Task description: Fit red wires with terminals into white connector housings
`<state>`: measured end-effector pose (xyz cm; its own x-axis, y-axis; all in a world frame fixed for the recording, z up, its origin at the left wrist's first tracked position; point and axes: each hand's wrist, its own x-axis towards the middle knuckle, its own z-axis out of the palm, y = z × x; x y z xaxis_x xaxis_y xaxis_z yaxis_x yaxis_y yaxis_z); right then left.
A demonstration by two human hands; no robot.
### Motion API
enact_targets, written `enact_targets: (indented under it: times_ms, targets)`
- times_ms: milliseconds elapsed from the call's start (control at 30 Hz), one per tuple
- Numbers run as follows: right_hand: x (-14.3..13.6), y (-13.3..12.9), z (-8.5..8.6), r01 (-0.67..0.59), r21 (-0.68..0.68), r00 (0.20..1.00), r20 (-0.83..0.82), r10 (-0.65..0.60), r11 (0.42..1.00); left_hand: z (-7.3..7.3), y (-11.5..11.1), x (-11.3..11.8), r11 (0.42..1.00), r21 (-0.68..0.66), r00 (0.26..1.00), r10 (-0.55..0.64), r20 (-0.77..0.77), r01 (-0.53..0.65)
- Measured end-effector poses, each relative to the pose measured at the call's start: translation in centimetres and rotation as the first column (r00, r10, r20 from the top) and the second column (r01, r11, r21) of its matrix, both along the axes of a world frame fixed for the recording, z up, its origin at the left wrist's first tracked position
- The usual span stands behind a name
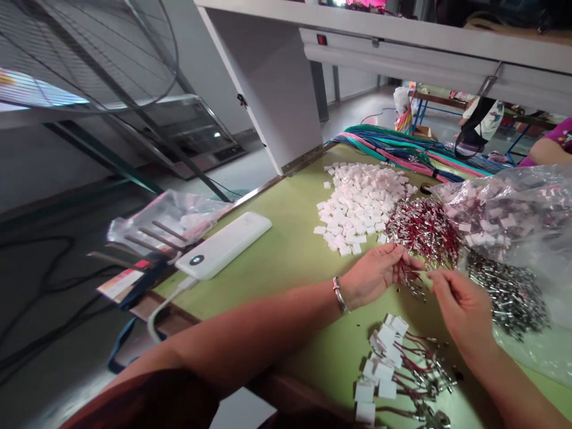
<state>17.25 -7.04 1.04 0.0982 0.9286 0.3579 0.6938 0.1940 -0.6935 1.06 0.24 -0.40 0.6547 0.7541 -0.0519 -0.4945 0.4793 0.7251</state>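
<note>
My left grip (373,274) is closed on a few red wires (407,275), pinched between thumb and fingers, their metal ends dangling below. The wires run aslant, down and to the right from my left fingertips, and the tips of my right grip (465,304) sit just to their right, a small gap apart. The left hand, then, has them; the right is close beside. My right fingers are curled, thumb and forefinger drawn near each other, but I cannot tell whether they quite meet or have hold of anything.

Just beyond both hands lies the wire pile (424,229), nearest my left fingertips. Past it to the left spread the white tabs (357,196), loose on the bench (286,274). To the right of my right hand is a dark heap of metal pieces (513,292), with a clear bag (504,202) of parts behind it. On my near side lie tabbed wires (379,381), below the hands. I judge nothing blocks the gap between my fingertips; the wire pile and metal pieces crowd the far and right sides.
</note>
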Motion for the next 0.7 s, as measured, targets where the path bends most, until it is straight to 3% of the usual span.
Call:
enact_targets:
  times_ms: [67, 200, 267, 333, 433, 500, 600, 700]
  targets:
    - [0.4, 0.3, 0.3, 0.044, 0.005, 0.997, 0.066, -0.044, 0.999, -0.1, 0.2, -0.2, 1.0, -0.001, 1.0, -0.011, 0.011, 0.011]
    - [0.4, 0.8, -0.3, -0.033, -0.21, 0.991, 0.117, 0.059, 0.977, -0.4, 0.0, -0.2, 0.999, -0.023, 1.0, -0.024, -0.017, 0.024]
    - [0.4, 0.8, -0.8, -0.059, -0.234, 0.992, 0.091, 0.082, 0.97, -0.2, -0.1, -0.2, 1.0, -0.004, 0.998, -0.009, -0.057, 0.009]
    - [0.5, 0.8, -1.2, -0.081, -0.236, 0.991, 0.084, 0.103, 0.968, 0.2, 0.0, -0.5, 0.996, 0.078, 0.989, 0.064, -0.137, -0.053]
    - [0.8, 0.7, -1.1, -0.08, -0.284, 0.992, 0.075, 0.105, 0.956, 1.1, 0.4, -1.1, 0.941, 0.254, 0.941, 0.275, -0.197, -0.222]
    - [0.9, 0.7, -0.9, -0.064, -0.339, 0.998, -0.015, 0.063, 0.939, 1.5, 0.6, -1.5, 0.921, 0.288, 0.928, 0.323, -0.184, -0.264]
    - [0.6, 0.5, -0.5, -0.111, -0.437, 0.973, -0.229, 0.009, 0.892, 1.3, 0.5, -1.7, 0.957, 0.24, 0.945, 0.22, -0.242, -0.161]
    - [-0.4, 0.1, -0.5, -0.236, -0.521, 0.927, -0.375, 0.029, 0.82, 0.6, -0.3, -1.2, 0.97, 0.234, 0.924, 0.153, -0.352, -0.071]
